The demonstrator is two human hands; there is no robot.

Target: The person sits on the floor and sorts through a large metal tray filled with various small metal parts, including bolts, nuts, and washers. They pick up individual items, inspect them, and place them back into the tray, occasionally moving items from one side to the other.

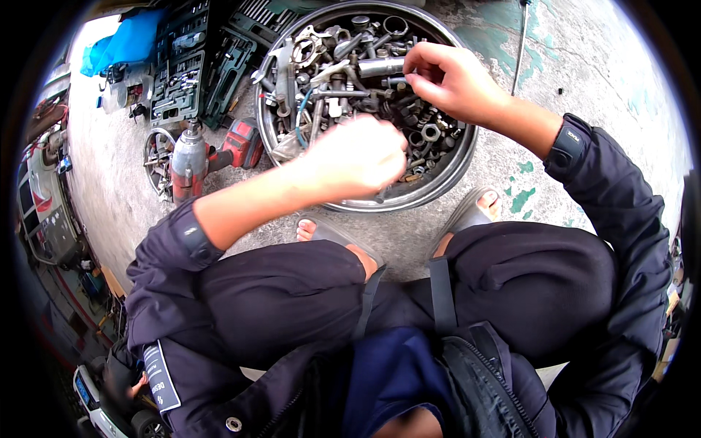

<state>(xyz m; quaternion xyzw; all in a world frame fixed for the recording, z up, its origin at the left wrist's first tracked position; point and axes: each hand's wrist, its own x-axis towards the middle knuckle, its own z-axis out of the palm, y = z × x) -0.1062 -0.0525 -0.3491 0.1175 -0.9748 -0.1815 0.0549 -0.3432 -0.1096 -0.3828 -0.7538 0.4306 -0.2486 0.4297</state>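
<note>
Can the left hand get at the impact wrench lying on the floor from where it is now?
Probably yes. The left hand is over the metal basin's near rim, and the impact wrench lies just left of it on bare concrete, nothing between.

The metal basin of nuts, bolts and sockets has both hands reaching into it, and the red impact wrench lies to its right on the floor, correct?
Not quite: in the head view the red impact wrench lies left of the metal basin, not right. Both the left hand and right hand do reach in.

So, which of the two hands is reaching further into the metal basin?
The right hand: its fingers touch the parts near the middle of the metal basin, while the left hand hangs closed and blurred over the near rim.
</note>
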